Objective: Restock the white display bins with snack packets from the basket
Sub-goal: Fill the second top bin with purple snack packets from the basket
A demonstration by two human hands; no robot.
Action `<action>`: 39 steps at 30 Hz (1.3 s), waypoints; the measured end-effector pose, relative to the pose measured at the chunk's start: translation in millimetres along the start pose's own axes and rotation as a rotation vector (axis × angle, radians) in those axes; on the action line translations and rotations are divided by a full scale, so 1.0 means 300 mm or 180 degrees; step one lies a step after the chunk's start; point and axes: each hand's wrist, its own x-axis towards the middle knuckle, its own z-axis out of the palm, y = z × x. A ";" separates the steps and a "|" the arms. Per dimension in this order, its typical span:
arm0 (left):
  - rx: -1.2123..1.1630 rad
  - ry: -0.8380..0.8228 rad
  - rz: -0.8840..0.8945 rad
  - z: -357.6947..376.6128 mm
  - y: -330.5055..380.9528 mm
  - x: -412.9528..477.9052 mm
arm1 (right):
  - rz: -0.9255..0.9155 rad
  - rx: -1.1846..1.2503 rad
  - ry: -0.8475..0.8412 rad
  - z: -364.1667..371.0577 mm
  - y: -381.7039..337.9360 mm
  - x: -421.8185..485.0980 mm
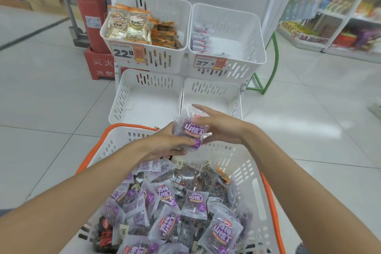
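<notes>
**Packets in transit, seen from beside the basket.** A small stack of purple snack packets [190,130] is held above the far rim of the basket [132,127], just short of the lower right bin [212,88], whose bottom shows bare. The left hand [165,144] grips the stack's lower edge, thumb on the front and fingers curled beneath. The right hand [222,128] steadies the upper side with nearly straight fingers laid close together, the forefinger stretched apart toward the bin. Risk: the wrappers look slick and the stack loose. An uneven release would likely fan packets over the shared wall into the lower left bin [144,88]. They could also drop between basket and bin onto the tiled floor [61,99].
</notes>
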 end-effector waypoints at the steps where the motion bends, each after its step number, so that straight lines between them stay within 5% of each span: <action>1: 0.0150 -0.0007 0.0076 -0.003 0.030 0.022 | -0.0036 -0.0023 -0.0256 -0.031 -0.021 -0.006; 11: 0.1891 0.0164 0.1408 0.038 0.688 0.261 | -0.0936 -0.0368 0.0491 -0.442 -0.410 -0.011; 15: 0.3082 0.0869 0.1774 -0.036 0.883 0.447 | -0.1327 -0.0254 0.1587 -0.632 -0.522 0.067; 19: 0.4538 0.1353 0.1277 -0.183 0.851 0.609 | -0.1484 -0.1160 0.2529 -0.814 -0.514 0.252; 23: 0.4781 0.1346 0.1388 -0.256 0.753 0.680 | -0.0745 -0.1721 0.1495 -0.845 -0.388 0.487; 26: 0.4667 0.1370 0.1459 -0.265 0.740 0.688 | -0.0118 -0.1192 0.0666 -0.850 -0.347 0.547; 32: 0.4363 0.1323 0.1537 -0.253 0.737 0.667 | -0.0952 -0.2081 0.1350 -0.837 -0.321 0.610; 39: 0.4084 0.1367 0.1618 -0.218 0.749 0.627 | -0.0359 -0.1472 0.0973 -0.832 -0.333 0.538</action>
